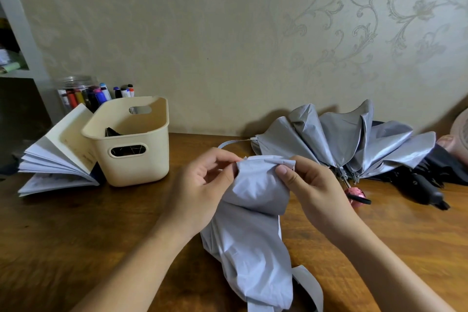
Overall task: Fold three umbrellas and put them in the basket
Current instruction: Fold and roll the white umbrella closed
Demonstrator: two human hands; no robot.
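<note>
Both hands are working at the far end of a pale grey fabric folding umbrella [253,235], which is lying lengthwise on the brown wooden table [101,223] straight in front of the person. Its long axis is running from the near table edge away toward the wall. The left hand [200,185] is pinching the bunched cloth at the top left with its curled fingers [222,159]. The right hand [316,192] is gripping the top right corner, its fingers [283,170] pressing into the fabric.

The cream plastic basket with cut-out handles [141,167] is standing well apart to the left of that end, nearer the left hand. Any carry is therefore likely going leftward and slightly away. Something dark is showing inside it; what it is cannot be told.

The cloth is looking loose, puffy and creased, not yet wrapped tight. A flat grey strap [309,284] is hanging unfastened near the close end, so gathering and wrapping are probably coming first.

At the right rear a silver half-collapsed umbrella [342,139] is lying fanned out. A black umbrella [430,185] is lying just beyond it.
</note>
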